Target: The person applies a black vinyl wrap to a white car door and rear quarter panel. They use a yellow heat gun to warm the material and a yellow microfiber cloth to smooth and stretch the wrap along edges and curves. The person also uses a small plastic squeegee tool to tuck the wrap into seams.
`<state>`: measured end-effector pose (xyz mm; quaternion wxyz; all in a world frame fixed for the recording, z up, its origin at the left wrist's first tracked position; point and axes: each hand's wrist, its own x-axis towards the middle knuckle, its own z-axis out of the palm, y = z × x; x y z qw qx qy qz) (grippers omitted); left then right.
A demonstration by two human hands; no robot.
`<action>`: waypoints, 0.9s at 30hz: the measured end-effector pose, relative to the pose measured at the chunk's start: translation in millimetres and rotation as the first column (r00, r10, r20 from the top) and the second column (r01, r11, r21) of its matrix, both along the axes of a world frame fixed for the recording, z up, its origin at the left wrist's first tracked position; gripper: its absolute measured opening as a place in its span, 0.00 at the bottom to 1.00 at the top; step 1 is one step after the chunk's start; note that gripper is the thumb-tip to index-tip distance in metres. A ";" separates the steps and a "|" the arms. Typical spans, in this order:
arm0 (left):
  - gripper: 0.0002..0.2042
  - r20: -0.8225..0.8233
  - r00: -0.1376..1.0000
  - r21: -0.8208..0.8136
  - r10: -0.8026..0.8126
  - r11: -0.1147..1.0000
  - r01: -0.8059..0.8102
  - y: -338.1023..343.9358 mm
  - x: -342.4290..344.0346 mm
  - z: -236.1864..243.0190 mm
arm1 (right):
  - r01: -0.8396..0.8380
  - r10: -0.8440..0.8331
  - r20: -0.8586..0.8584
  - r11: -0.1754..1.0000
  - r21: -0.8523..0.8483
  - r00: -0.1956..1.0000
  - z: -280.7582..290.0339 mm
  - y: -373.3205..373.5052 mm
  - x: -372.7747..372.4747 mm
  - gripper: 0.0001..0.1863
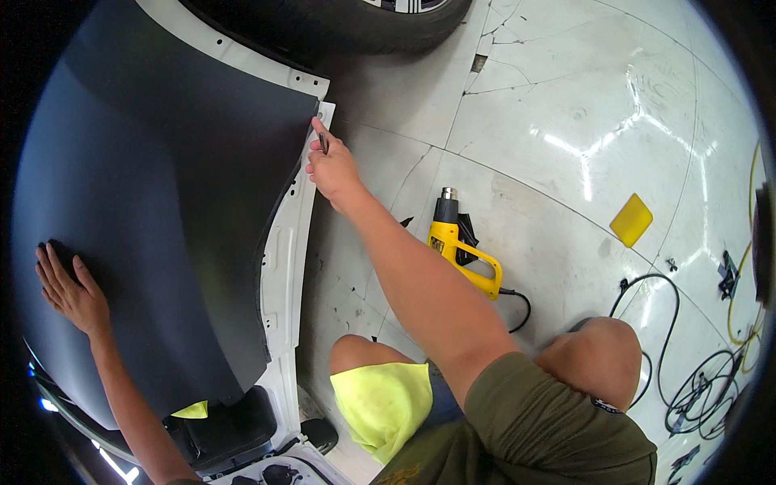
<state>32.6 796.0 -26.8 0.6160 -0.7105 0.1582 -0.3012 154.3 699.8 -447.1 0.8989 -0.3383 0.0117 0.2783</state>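
A matte dark film-covered car body panel (202,202) curves across the left side, with a white metal flange (281,267) along its right edge. My left hand (74,295) lies flat on the panel, fingers stretched out. At the panel's upper right edge, my right hand (331,171) is closed around a slim dark tool (323,143), perhaps a small knife; most of it is hidden in the hand. The index finger points along the edge where the dark film meets the flange.
On the floor lies a yellow and black heat gun (453,242) with its cord. Farther right are a yellow flat squeegee (632,220) and coiled black cables (703,396). A tire (388,32) stands at the top. A bright yellow cloth (384,404) covers my leg.
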 end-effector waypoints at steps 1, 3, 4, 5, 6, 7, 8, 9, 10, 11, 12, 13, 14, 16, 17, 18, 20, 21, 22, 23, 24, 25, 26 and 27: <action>0.25 0.014 1.000 -0.006 0.000 1.000 0.000 0.9 0.1 -0.6 | 0.028 -0.028 0.020 1.000 -0.013 0.999 0.0 4.1 1.0 0.33; 0.25 0.023 1.000 -0.016 -0.014 1.000 0.014 3.2 3.1 -1.6 | 0.085 -0.083 0.059 0.996 -0.037 0.995 -3.3 10.5 2.9 0.33; 0.25 0.015 1.000 -0.012 -0.009 1.000 0.009 4.0 0.9 1.7 | 0.064 -0.063 0.040 0.997 -0.044 0.997 2.6 6.4 1.9 0.28; 0.25 0.005 1.000 -0.008 -0.004 1.000 0.004 5.0 -0.9 5.0 | 0.052 -0.051 0.030 0.998 -0.041 0.998 3.1 10.3 -0.6 0.29; 0.25 -0.001 1.000 0.005 0.002 1.000 -0.002 6.5 -2.9 8.5 | 0.039 -0.038 0.019 0.999 -0.037 0.999 5.8 12.2 -1.4 0.29; 0.25 -0.001 1.000 0.011 0.000 1.000 0.000 9.3 -4.4 9.1 | 0.032 -0.032 0.015 0.999 -0.039 0.999 5.0 11.7 0.6 0.29; 0.25 -0.002 1.000 0.018 -0.001 1.000 0.001 10.9 -5.4 9.4 | 0.026 -0.026 0.010 0.999 -0.040 1.000 4.5 11.6 2.5 0.30; 0.25 -0.007 1.000 0.011 -0.020 1.000 0.020 10.1 -4.7 8.8 | 0.018 -0.018 0.004 0.999 -0.038 1.000 3.4 10.9 5.1 0.30; 0.25 -0.015 0.999 0.004 -0.039 0.999 0.039 8.2 -2.0 6.3 | 0.006 -0.007 -0.007 0.999 -0.036 1.000 2.6 8.1 8.4 0.30; 0.25 -0.025 0.998 -0.003 -0.057 0.998 0.057 7.5 0.1 4.5 | -0.006 0.005 -0.016 0.999 -0.033 1.000 2.4 5.6 11.7 0.30; 0.26 -0.028 0.999 -0.006 -0.047 0.999 0.047 9.2 -0.5 5.0 | -0.020 0.019 -0.025 0.999 -0.028 0.999 2.4 2.9 16.8 0.30; 0.26 -0.034 0.999 -0.008 -0.041 0.999 0.041 11.4 -1.6 7.1 | -0.030 0.029 -0.037 0.999 -0.022 0.999 -1.5 2.5 20.5 0.31; 0.26 -0.040 0.999 -0.009 -0.036 0.999 0.035 13.1 -2.4 8.4 | 0.051 -0.050 -0.042 0.999 0.006 0.998 -2.3 7.0 21.2 0.31; 0.25 -0.052 0.998 0.004 -0.044 0.999 0.045 12.5 -2.6 9.1 | 0.060 -0.059 -0.045 0.998 0.034 0.997 3.1 15.9 20.5 0.31; 0.25 -0.058 0.997 0.012 -0.049 0.999 0.050 12.2 -2.5 10.5 | 0.051 -0.050 -0.047 0.998 0.038 0.998 1.4 15.4 21.6 0.31; 0.26 -0.028 0.999 0.030 -0.031 0.999 0.032 17.7 -2.9 12.7 | 0.045 -0.043 -0.049 0.998 0.040 0.998 -0.9 14.1 23.8 0.32; 0.26 -0.021 0.999 0.029 -0.028 0.999 0.029 17.1 -2.9 8.5 | 0.006 -0.004 -0.048 1.000 0.030 0.999 0.3 5.2 27.0 0.33; 0.26 -0.017 1.000 0.027 -0.027 0.999 0.027 16.9 -3.2 7.1 | -0.023 0.024 -0.047 1.000 0.019 0.999 1.0 0.4 28.1 0.33; 0.26 -0.018 1.000 0.036 -0.025 0.999 0.026 15.3 -1.4 6.1 | -0.033 0.033 -0.023 0.999 -0.003 0.999 -3.4 -0.7 32.6 0.33; 0.26 -0.019 1.000 0.043 -0.024 0.999 0.024 13.9 -0.3 5.5 | -0.043 0.043 0.002 0.999 -0.026 0.999 -7.1 -1.6 37.6 0.33; 0.26 -0.018 1.000 0.050 -0.022 0.998 0.023 12.6 1.0 4.9 | -0.022 0.022 -0.002 0.999 -0.030 1.000 -9.1 -1.5 38.7 0.33; 0.26 -0.017 1.000 0.055 -0.025 0.998 0.026 12.7 0.9 5.7 | -0.002 0.001 -0.004 0.999 -0.034 1.000 -11.4 0.7 40.0 0.32; 0.26 -0.015 0.999 0.060 -0.028 0.998 0.029 13.5 0.9 7.2 | 0.050 -0.050 -0.034 0.999 -0.019 0.998 -11.1 4.3 38.3 0.32; 0.25 -0.012 0.999 0.064 -0.031 0.997 0.032 13.2 1.8 7.6 | 0.083 -0.083 -0.091 0.997 0.001 0.992 -13.4 5.6 32.7 0.30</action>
